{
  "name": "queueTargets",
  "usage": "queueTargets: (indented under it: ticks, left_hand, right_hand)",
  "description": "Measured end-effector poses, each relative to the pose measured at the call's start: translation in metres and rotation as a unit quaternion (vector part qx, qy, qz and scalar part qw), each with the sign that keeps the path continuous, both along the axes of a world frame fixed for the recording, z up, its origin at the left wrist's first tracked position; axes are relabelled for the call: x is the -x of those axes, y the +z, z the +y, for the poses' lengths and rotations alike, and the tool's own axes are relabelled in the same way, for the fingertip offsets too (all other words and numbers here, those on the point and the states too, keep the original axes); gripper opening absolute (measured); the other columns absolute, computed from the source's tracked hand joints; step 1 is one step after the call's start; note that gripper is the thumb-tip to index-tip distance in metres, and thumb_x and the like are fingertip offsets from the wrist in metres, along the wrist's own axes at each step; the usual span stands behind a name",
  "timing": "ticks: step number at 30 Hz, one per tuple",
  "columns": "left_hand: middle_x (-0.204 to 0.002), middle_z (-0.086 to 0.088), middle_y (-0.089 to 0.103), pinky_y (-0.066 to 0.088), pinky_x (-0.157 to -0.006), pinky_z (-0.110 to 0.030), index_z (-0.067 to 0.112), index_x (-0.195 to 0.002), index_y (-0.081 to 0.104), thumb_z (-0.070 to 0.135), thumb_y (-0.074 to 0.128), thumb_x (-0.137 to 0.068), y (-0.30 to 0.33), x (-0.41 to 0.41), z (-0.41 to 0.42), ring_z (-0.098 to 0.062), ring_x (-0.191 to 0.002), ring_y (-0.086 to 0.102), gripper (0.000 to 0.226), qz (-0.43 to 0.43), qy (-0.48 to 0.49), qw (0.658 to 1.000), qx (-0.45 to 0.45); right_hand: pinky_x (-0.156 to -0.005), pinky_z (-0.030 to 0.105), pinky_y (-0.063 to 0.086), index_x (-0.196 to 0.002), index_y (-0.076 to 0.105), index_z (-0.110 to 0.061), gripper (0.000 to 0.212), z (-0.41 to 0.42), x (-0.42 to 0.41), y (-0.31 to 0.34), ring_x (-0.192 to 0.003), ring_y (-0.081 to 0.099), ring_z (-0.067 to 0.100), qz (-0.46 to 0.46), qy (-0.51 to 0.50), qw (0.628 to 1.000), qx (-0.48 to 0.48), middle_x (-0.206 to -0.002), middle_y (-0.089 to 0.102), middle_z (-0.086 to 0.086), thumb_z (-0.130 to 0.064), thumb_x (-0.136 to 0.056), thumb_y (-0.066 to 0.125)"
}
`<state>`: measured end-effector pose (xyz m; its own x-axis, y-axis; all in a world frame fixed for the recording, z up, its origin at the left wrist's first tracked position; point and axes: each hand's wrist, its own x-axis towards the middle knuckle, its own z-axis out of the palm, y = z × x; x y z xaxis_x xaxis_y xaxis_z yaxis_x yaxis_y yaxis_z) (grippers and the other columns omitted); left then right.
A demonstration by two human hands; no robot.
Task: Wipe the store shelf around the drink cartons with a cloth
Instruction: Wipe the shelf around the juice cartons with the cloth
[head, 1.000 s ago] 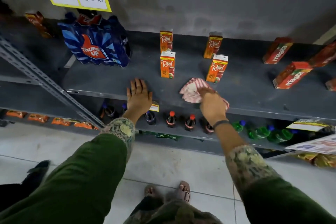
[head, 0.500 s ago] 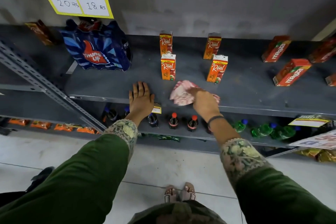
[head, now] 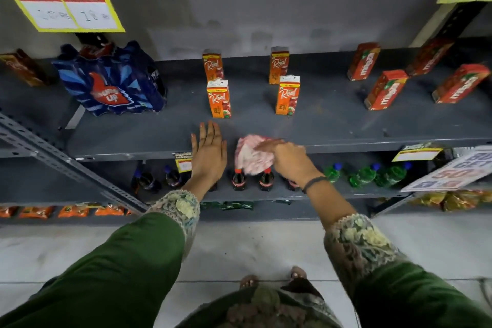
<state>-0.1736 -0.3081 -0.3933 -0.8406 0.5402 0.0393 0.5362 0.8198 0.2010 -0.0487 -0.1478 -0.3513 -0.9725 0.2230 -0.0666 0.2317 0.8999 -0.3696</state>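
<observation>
The grey metal shelf point(head: 332, 125) spans the frame at hand level. On it, far left, stands a blue multipack of bottles point(head: 111, 80); four orange drink cartons point(head: 218, 98) stand upright at centre, two in front and two behind; red cartons point(head: 386, 89) stand to the right. The left hand point(head: 209, 153) lies flat and open at the shelf's front edge, fingers extended, holding nothing, just in front of the left front carton. The right hand point(head: 286, 157), blurred, presses a pink-and-white cloth point(head: 251, 153) against the front edge; its exact hold cannot be told. The cloth overhangs the lip, above dark bottles point(head: 238, 180) below.
</observation>
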Motion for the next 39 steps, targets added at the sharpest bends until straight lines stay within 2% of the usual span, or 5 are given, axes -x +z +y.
queueTargets:
  ticks: [10,17,23,31,39]
  left_hand:
    - [-0.157,-0.017,-0.001,-0.004,-0.117,-0.044,-0.001,-0.145,0.003,0.030,0.023,-0.098,0.013,-0.060,0.132,-0.028,-0.146,-0.006,0.060,-0.062,-0.017,0.998,-0.012]
    - [-0.157,-0.017,0.002,0.000,-0.117,-0.047,-0.001,-0.145,0.002,0.034,0.023,-0.098,-0.006,-0.072,0.156,-0.030,-0.145,-0.002,0.063,-0.051,0.077,0.995,0.038]
    - [-0.158,-0.014,0.002,-0.001,-0.118,-0.042,0.003,-0.146,0.004,0.032,0.023,-0.098,-0.004,-0.066,0.151,-0.025,-0.146,-0.001,0.059,-0.082,0.072,0.994,0.018]
    - [-0.157,-0.019,0.004,0.007,-0.116,-0.048,0.003,-0.143,0.022,0.009,0.024,-0.098,0.009,-0.052,0.144,-0.033,-0.145,0.002,0.045,-0.121,0.026,0.990,0.060]
    - [-0.157,-0.008,0.016,0.003,-0.120,-0.042,0.010,-0.145,0.023,0.037,0.026,-0.099,0.018,-0.054,0.139,-0.023,-0.145,0.009,0.053,-0.328,0.130,0.888,-0.295]
  right_hand:
    - [-0.080,0.047,0.053,-0.125,0.059,-0.009,0.045,0.141,-0.087,0.014,-0.100,0.063,0.045,0.097,-0.399,0.912,0.008,-0.109,0.068,0.028,0.004,-0.084,0.047]
    - [-0.104,0.035,0.046,-0.134,0.054,-0.029,0.063,0.126,-0.076,0.002,-0.123,0.057,0.027,-0.006,-0.039,0.999,0.009,-0.137,0.058,0.007,0.004,-0.082,0.044]
    - [-0.084,0.046,0.053,-0.130,0.056,-0.018,0.053,0.188,-0.077,0.007,-0.102,0.063,0.045,0.038,-0.269,0.962,-0.016,-0.116,0.066,0.023,0.004,-0.082,0.047]
    - [-0.093,0.036,0.054,-0.131,0.055,-0.015,0.052,0.139,-0.059,-0.012,-0.116,0.062,0.027,-0.004,-0.028,0.996,-0.089,-0.130,0.062,0.010,0.003,-0.085,0.041]
    - [-0.080,0.031,0.056,-0.136,0.052,-0.017,0.059,0.143,-0.022,-0.008,-0.109,0.065,0.030,0.013,-0.066,0.996,-0.062,-0.126,0.065,0.013,0.011,-0.084,0.041]
